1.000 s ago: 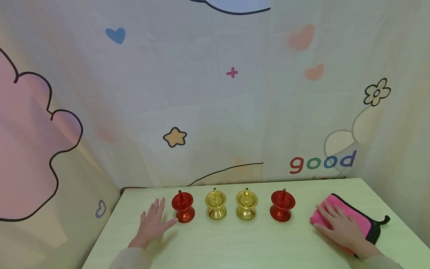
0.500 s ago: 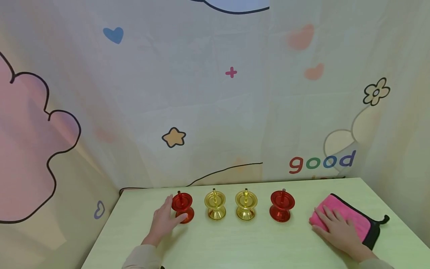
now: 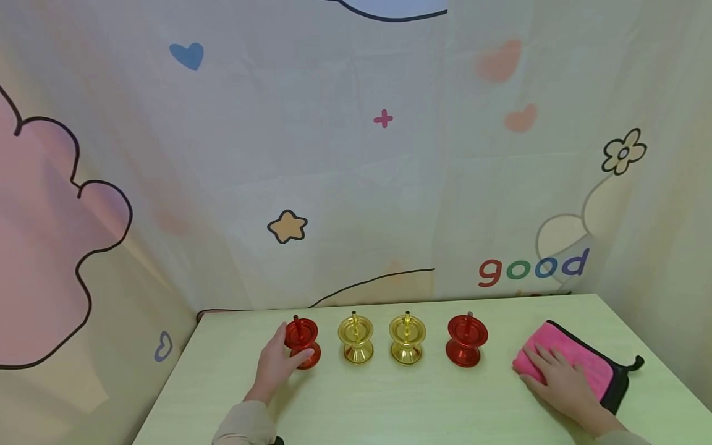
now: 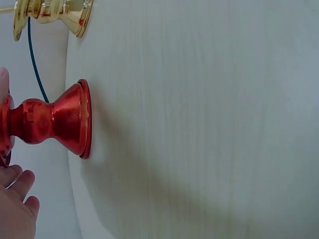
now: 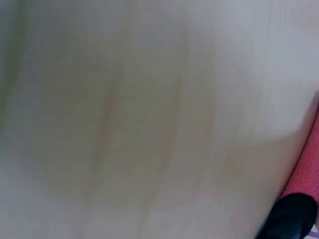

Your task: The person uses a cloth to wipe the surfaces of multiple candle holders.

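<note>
My left hand (image 3: 274, 364) is at the leftmost red candle holder (image 3: 301, 337), fingers along its left side and thumb at its front. In the left wrist view the red candle holder (image 4: 52, 118) has a flared base and a narrow stem, with thumb and fingertips on opposite sides of its dish. It stands upright on the pale table. My right hand (image 3: 566, 384) rests with spread fingers on a folded pink cloth (image 3: 586, 358) with black edging and a loop. In the right wrist view only a strip of the fuzzy pink cloth (image 5: 305, 174) shows at the right.
Two gold candle holders (image 3: 358, 339) (image 3: 408, 340) stand in a row right of the left hand, then another red candle holder (image 3: 467, 340). Each has a short upright tube in its dish. A printed curtain (image 3: 334, 154) hangs behind the table (image 3: 400, 402).
My left hand has moved right onto the left red candle holder, its fingers and thumb coming around it. The right hand has stayed on the pink cloth.
</note>
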Demonstrator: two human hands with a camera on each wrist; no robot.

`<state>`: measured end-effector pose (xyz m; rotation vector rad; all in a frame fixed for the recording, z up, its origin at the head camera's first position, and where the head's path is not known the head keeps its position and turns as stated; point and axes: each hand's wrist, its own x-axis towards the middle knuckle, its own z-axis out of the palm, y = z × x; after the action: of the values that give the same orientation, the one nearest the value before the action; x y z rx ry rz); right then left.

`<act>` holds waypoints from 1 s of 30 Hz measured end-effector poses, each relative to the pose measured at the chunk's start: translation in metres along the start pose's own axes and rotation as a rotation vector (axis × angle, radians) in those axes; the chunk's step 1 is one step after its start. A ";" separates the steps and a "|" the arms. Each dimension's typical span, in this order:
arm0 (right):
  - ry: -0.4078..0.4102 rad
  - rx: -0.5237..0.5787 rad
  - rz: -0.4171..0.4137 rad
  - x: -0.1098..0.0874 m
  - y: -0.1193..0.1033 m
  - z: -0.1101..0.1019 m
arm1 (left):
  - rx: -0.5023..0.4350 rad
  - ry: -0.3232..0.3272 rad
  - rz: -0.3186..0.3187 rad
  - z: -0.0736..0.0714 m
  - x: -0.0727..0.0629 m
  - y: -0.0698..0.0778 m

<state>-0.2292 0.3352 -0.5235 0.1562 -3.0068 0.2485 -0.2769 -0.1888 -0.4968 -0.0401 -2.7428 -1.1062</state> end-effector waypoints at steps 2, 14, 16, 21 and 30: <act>0.018 0.005 -0.007 0.000 0.000 -0.001 | -0.019 -0.002 -0.027 0.001 0.000 -0.001; 0.165 0.043 -0.078 -0.003 0.002 -0.010 | -0.116 -0.007 -0.176 0.009 0.004 -0.001; 0.152 0.045 -0.070 -0.001 0.002 -0.012 | -0.139 -0.007 -0.189 0.010 0.005 -0.002; 0.115 0.058 -0.024 0.002 0.002 -0.017 | -0.179 0.001 -0.200 0.013 0.008 -0.003; 0.207 0.056 -0.010 0.003 0.006 -0.030 | -0.160 0.046 -0.198 0.011 0.005 0.001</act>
<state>-0.2295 0.3461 -0.4944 0.1416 -2.7942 0.3270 -0.2836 -0.1806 -0.5026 0.2367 -2.6568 -1.3574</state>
